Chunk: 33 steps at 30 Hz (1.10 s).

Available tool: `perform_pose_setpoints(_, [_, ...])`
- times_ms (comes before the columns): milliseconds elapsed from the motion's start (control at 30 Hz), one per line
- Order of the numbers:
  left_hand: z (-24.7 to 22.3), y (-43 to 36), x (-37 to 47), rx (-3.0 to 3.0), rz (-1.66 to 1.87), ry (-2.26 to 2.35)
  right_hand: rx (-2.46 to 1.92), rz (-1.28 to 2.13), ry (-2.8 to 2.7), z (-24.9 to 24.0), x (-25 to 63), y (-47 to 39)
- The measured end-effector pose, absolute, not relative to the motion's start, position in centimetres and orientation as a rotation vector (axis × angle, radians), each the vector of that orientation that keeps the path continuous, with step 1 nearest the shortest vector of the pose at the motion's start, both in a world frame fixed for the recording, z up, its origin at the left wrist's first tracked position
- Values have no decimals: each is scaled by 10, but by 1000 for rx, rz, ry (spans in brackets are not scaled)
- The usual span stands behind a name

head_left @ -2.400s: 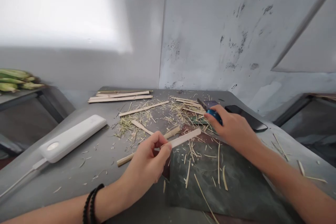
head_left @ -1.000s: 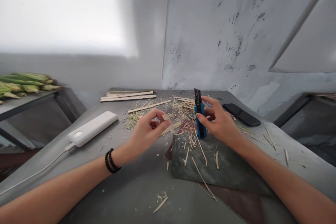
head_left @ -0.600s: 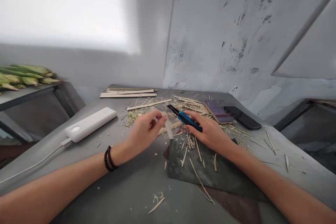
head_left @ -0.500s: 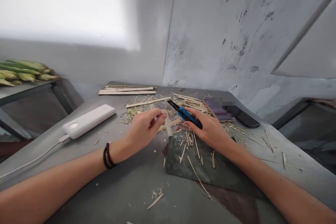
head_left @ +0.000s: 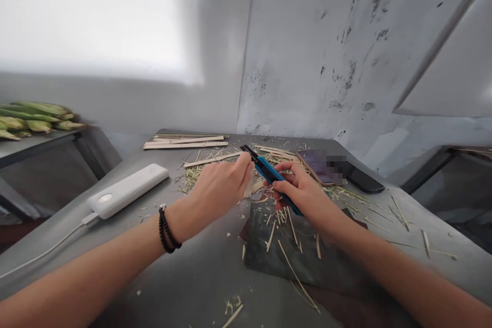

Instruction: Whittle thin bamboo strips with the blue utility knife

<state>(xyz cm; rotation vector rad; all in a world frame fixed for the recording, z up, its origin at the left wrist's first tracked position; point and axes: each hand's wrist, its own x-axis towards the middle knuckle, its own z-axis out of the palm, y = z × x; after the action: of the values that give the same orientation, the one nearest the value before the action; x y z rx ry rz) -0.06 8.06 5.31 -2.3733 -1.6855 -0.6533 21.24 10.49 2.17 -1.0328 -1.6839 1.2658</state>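
Note:
My right hand (head_left: 298,187) holds a blue utility knife (head_left: 269,171), its dark blade end pointing up and left. My left hand (head_left: 225,182), with black beads at the wrist, is closed on a pale strip (head_left: 249,184), mostly hidden behind the fingers. The left fingertips are close beside the knife's blade end; whether they touch it cannot be made out. Below the hands lies a dark green mat (head_left: 284,253) scattered with thin shavings (head_left: 290,261). A heap of shavings (head_left: 196,171) and pale strips lies behind my hands.
A white power bank (head_left: 128,190) with a cable lies at left. Several long strips (head_left: 186,142) rest at the table's back edge. A lit phone (head_left: 315,166) and a black phone (head_left: 363,178) lie at right. Green corn ears (head_left: 34,115) sit on a side table.
My left hand has turned over, its back now facing up, and its fingertips have come up near the blade end. The knife has shifted slightly, with my right fingers looser around it.

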Motion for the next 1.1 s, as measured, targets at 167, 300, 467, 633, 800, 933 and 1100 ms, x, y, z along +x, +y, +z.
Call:
perform_pose_setpoints(167, [76, 92, 0, -2430, -448, -1562, -1007, 1502, -1462, 33, 204, 100])
perform_pose_setpoints(300, [96, 98, -6, -2465, -333, -1526, -961, 1539, -1320, 35, 198, 92])
perform_pose_setpoints(467, [104, 102, -23, -2548, -251, -1488, -943, 1533, -1361, 18, 198, 76])
perform_pose_setpoints(633, [97, 110, -40, -2523, -216, -1386, -921, 1437, -1696, 4, 206, 67])
perform_pose_setpoints(800, [102, 108, -35, -2482, -146, -1445, -950, 1461, -1843, 5, 205, 66])
perform_pose_setpoints(933, [108, 101, -25, -2437, -73, -1571, -974, 1451, -1827, 4, 204, 70])
perform_pose_setpoints(1100, [108, 100, -23, -2418, -65, -1580, -986, 1445, -1778, -1, 204, 73])
